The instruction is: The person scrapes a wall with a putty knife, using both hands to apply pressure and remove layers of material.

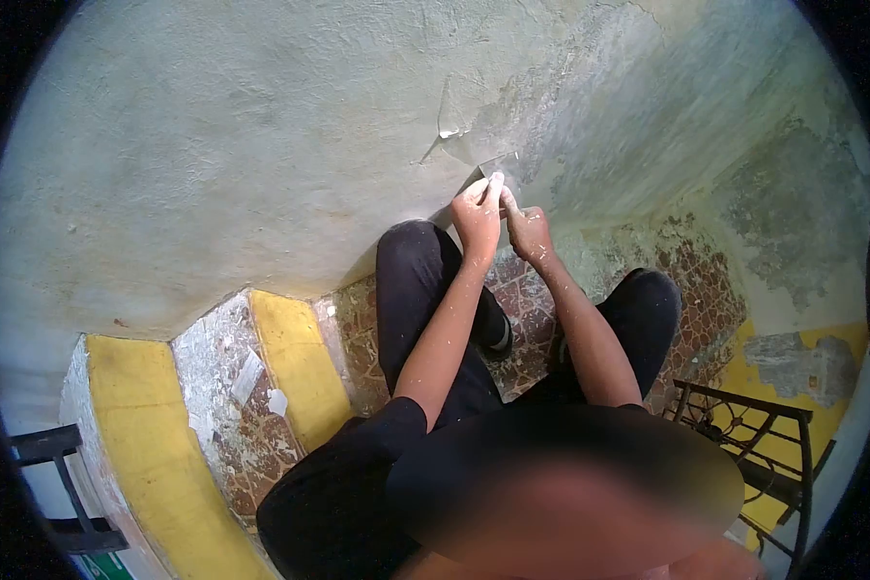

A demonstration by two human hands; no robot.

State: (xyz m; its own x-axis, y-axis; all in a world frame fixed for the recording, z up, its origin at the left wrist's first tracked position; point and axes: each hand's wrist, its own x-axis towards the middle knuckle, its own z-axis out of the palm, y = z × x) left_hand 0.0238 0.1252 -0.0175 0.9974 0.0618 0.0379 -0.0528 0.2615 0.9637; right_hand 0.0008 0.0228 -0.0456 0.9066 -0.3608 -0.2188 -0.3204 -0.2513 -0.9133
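Observation:
My left hand (478, 217) is closed with its thumb pressed up along a thin, flat grey scraper blade (499, 164). The blade lies against the wall (290, 135), just below a torn patch of lifting paint (447, 124). Beside it, my right hand (529, 232) has its fingers curled, and its thumb and forefinger side reaches the lower edge of the same blade. Pale flakes and dust stick to both hands and forearms. My hands hide the lower part of the blade, so any handle is out of sight.
My bent knees rise on either side of my arms. Yellow-edged steps (145, 416) with loose paint chips (248, 377) go down at left. Brown patterned tiles (691, 290) cover the floor. A black metal railing (773, 435) stands at lower right, near a peeling wall corner.

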